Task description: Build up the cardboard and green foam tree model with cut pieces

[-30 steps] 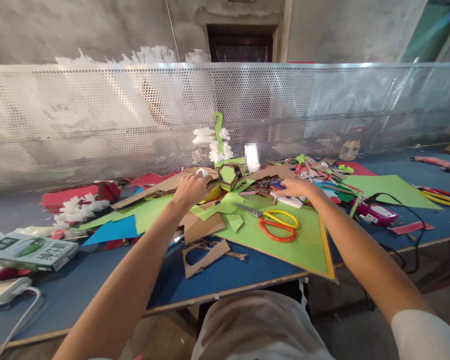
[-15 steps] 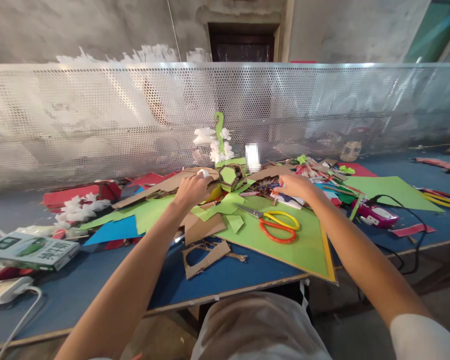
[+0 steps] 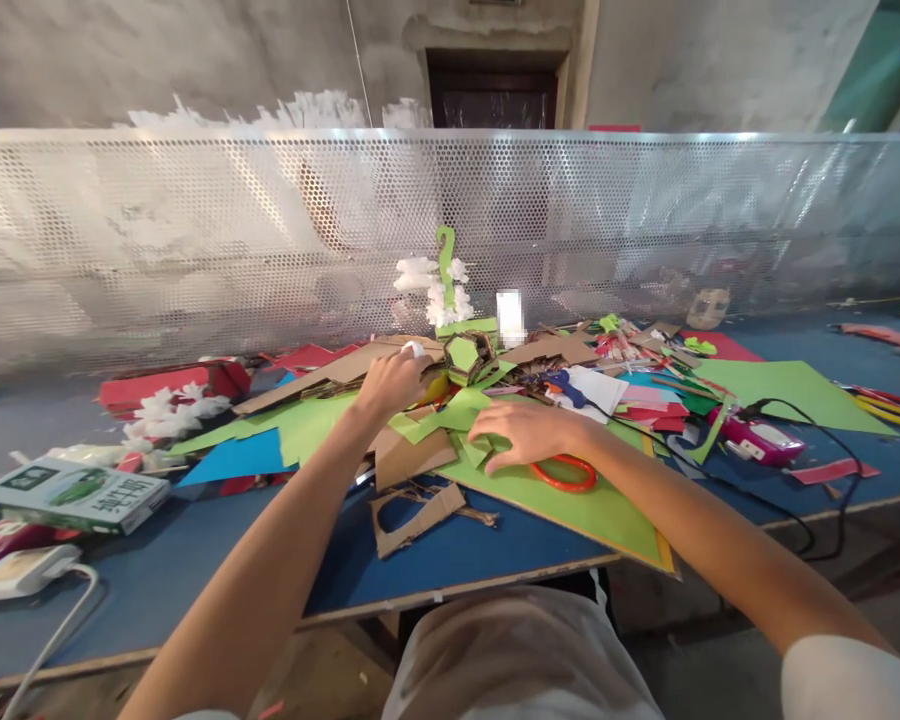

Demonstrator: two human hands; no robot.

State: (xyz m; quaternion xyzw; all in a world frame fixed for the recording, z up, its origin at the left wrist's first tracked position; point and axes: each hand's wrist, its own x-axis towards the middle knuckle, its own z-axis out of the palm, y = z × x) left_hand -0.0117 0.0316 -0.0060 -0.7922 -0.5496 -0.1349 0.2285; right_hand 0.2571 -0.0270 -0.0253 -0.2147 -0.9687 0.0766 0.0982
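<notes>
My left hand point(image 3: 394, 385) rests in the middle of the paper pile with its fingers closed. A small white bit point(image 3: 414, 349) shows at its fingertips; what it holds is hidden. Just right of it lies a hexagonal cardboard piece point(image 3: 465, 352) with a green face. My right hand point(image 3: 529, 432) hovers low over the green sheet point(image 3: 570, 515), thumb and fingers apart, close to a small green paper scrap point(image 3: 474, 452). It covers most of the scissors, whose orange handle point(image 3: 570, 474) shows beneath. Behind it lies a blue glue gun point(image 3: 568, 388) on white paper.
A green hook-shaped piece with white tufts point(image 3: 450, 295) stands at the back before a perforated metal screen point(image 3: 270, 230). Left are a milk carton point(image 3: 71, 492) and a white power strip point(image 3: 26, 575). A magenta device point(image 3: 761, 438) and black cable point(image 3: 784, 515) lie right.
My right hand has left the glue gun and moved toward me and to the left, over the scissors. The glue gun and its cable now lie exposed. My left hand stays about where it was.
</notes>
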